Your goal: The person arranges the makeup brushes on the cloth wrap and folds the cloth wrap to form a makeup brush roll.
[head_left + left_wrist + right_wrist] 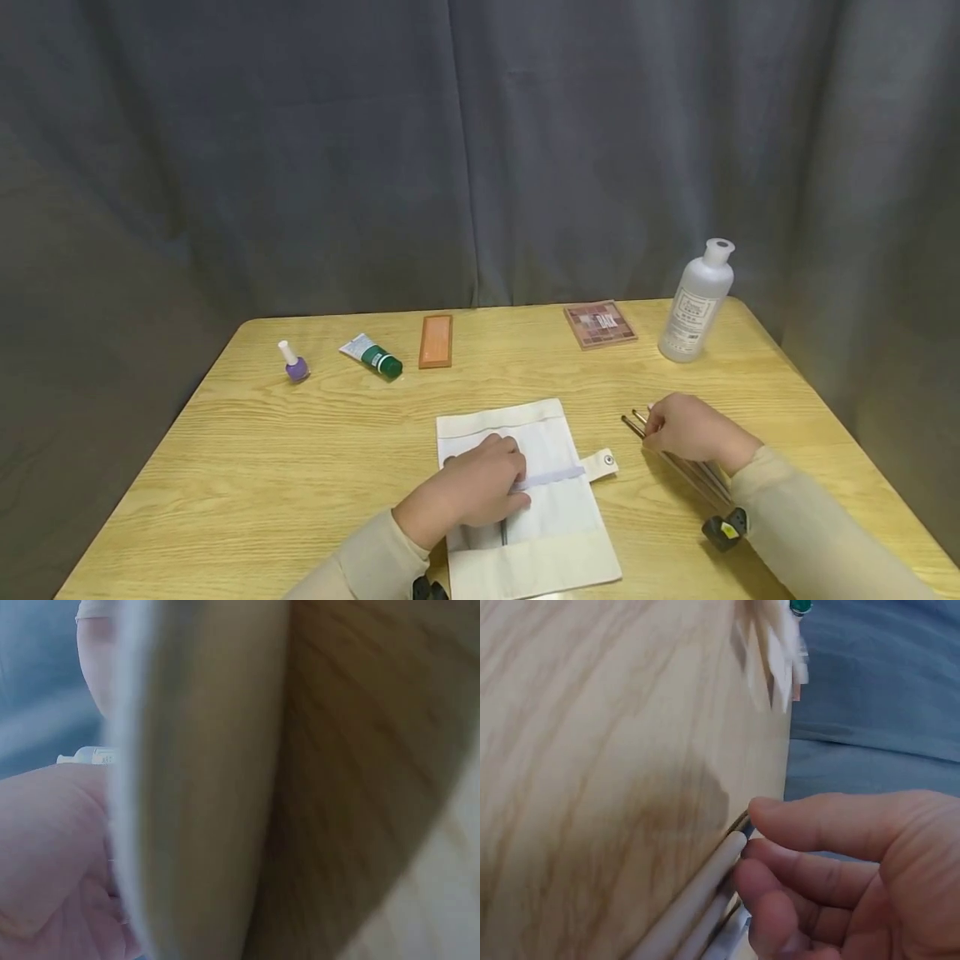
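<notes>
Unfolded cloth roll (558,521), slender sticks (701,482) to its right.
Head view: left hand (483,483) rests over the roll's lilac band (553,477), probably steadying it; whether it grips anything, cannot tell. Sticks lie together under right hand (690,429), presumably for easy reach. Left wrist: blurred pale shape (217,780) hides the hand's work. Right wrist: thumb and fingertip pinch one stick near its end, perhaps leaving its length free.
</notes>
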